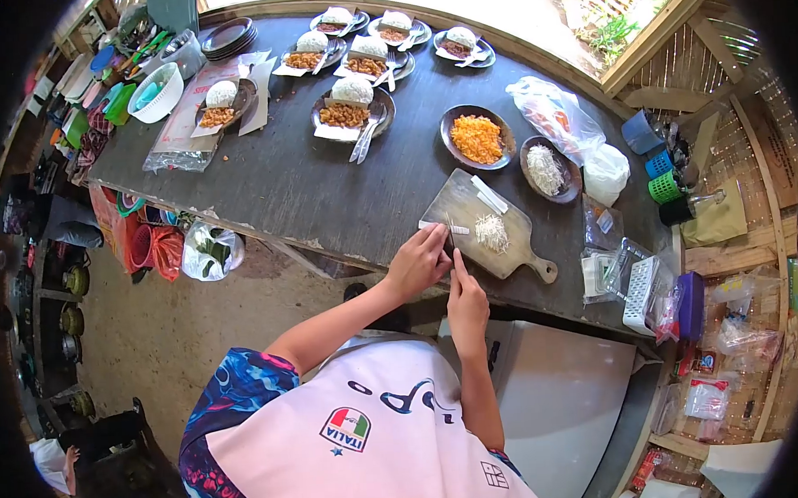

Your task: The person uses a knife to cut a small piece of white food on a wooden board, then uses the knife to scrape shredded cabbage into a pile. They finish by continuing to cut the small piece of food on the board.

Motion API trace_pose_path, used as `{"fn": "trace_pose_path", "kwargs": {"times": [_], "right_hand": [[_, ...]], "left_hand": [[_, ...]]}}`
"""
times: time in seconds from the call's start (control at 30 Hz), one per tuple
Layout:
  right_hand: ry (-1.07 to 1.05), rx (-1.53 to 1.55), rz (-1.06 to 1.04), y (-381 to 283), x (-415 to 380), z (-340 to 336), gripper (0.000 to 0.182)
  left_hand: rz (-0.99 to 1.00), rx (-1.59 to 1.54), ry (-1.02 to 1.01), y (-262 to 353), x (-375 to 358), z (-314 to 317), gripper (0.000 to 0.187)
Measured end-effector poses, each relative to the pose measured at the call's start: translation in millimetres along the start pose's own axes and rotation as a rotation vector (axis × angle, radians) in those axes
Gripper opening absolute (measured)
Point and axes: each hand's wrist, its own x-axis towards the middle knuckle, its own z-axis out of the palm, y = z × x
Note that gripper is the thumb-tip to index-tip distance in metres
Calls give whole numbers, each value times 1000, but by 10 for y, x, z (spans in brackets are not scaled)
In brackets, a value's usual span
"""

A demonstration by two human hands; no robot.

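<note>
My left hand is closed at the near-left edge of a wooden cutting board, its fingertips pressed on a pale vegetable piece. My right hand is wrapped round a knife, whose thin blade stands beside the left fingertips. Most of the knife's handle is hidden by the hand. A pile of thin white shreds lies on the board. Farther up the board rest white strips. Beyond it are a bowl of orange shreds and a bowl of white shreds.
Several plates of rice with cubed brown food and cutlery stand across the dark table. A white basket and stacked plates are at the far left. Plastic bags and a white rack line the right side.
</note>
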Motion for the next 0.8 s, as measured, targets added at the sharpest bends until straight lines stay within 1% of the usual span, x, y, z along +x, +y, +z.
{"fn": "trace_pose_path", "kwargs": {"times": [0.13,0.23,0.33,0.43,0.53,0.73,0.8], "right_hand": [[-6,3,43,3,-57,23,47],[29,77,36,-35,-6,4,45],[-31,11,68,-88,-37,-84,46],[-28,29,88,-102,-110,-91,46],[-25,-9,59,-7,-106,-16,47],[38,40,-21,39,18,58,47],[-6,18,24,-19,-27,12,47]], "left_hand": [[0,-3,-10,18,-6,9,52],[-4,11,-28,29,-36,11,52],[7,0,-21,17,-7,-9,52],[-1,-4,-22,14,-4,-13,52],[-11,-18,-30,26,-12,-4,52],[-8,-12,-20,26,-14,10,51],[-6,-9,-19,-6,-10,-21,50]]}}
